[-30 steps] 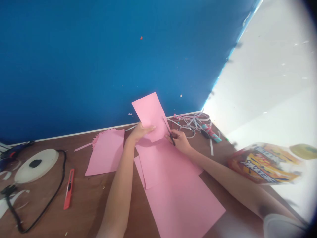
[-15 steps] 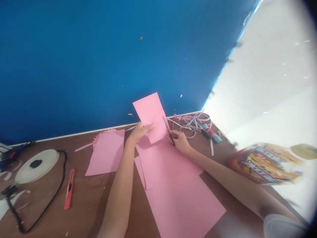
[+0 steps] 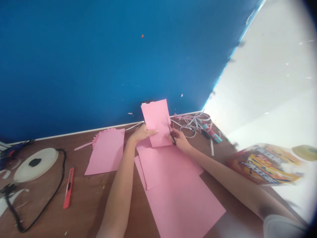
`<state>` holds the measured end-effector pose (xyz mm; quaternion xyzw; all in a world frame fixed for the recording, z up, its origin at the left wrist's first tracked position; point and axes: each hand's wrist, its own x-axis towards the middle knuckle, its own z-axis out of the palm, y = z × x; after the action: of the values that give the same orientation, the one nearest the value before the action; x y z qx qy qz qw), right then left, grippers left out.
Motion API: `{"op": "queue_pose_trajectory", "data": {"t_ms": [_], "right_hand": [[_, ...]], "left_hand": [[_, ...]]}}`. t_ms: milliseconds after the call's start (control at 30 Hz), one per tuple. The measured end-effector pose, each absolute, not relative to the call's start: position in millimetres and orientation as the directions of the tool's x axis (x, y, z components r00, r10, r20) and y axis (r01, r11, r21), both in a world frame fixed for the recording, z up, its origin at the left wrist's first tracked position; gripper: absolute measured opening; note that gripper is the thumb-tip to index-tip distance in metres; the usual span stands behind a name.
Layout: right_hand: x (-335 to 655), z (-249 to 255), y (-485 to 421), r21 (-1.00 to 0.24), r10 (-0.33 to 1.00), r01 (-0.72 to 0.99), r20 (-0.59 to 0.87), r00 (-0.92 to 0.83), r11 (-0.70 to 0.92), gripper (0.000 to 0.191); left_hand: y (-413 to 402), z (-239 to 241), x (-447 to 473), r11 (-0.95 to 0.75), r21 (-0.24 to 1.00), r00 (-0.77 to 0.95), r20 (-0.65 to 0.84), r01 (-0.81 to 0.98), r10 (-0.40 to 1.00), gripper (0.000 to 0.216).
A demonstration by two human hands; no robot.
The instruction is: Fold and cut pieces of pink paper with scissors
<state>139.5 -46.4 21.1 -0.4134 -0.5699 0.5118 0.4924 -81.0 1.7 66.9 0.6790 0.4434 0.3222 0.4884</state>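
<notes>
My left hand (image 3: pixel 142 134) pinches the lower left edge of a small pink paper sheet (image 3: pixel 156 120), held upright above the brown table (image 3: pixel 84 198) near the blue wall. On the sheet's right edge my right hand (image 3: pixel 180 139) grips dark scissors (image 3: pixel 171 133), their blades up against the paper. Below my hands lie larger pink sheets (image 3: pixel 178 195) flat on the table. A dark edge of something shows just behind the top of the held sheet; I cannot make it out.
Another pink sheet (image 3: pixel 106 152) with a zigzag edge lies to the left. A red utility knife (image 3: pixel 68 187), a white round disc (image 3: pixel 33 164) and a black cable (image 3: pixel 47 201) sit far left. Paper strips (image 3: pixel 193 120) pile by the wall. A colourful packet (image 3: pixel 267 163) lies at the right.
The held pink sheet has turned from a leftward tilt to nearly upright and shifted slightly right. Both hands stay at its edges, and the scissors stay at the right edge.
</notes>
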Motion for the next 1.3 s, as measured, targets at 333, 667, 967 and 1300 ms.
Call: {"op": "queue_pose_trajectory", "data": {"t_ms": [333, 667, 967, 1300], "right_hand": [[139, 24, -46, -0.988, 0.978, -0.098, 0.132, -0.164, 0.117, 0.031], [137, 23, -47, -0.985, 0.98, -0.122, 0.138, -0.14, 0.122, 0.036], [138, 20, -46, -0.98, 0.982, -0.139, 0.155, -0.105, 0.14, 0.04], [139, 15, -44, -0.973, 0.978, -0.155, 0.185, -0.101, 0.168, 0.038]], "left_hand": [[-5, 75, -72, -0.121, 0.903, 0.358, -0.038, 0.412, 0.933, 0.042], [-2, 74, -72, -0.121, 0.881, 0.365, -0.061, 0.457, 0.929, 0.048], [-2, 71, -72, -0.116, 0.915, 0.376, -0.042, 0.387, 0.925, 0.048], [-4, 75, -71, -0.094, 0.92, 0.37, -0.059, 0.381, 0.927, 0.051]]}}
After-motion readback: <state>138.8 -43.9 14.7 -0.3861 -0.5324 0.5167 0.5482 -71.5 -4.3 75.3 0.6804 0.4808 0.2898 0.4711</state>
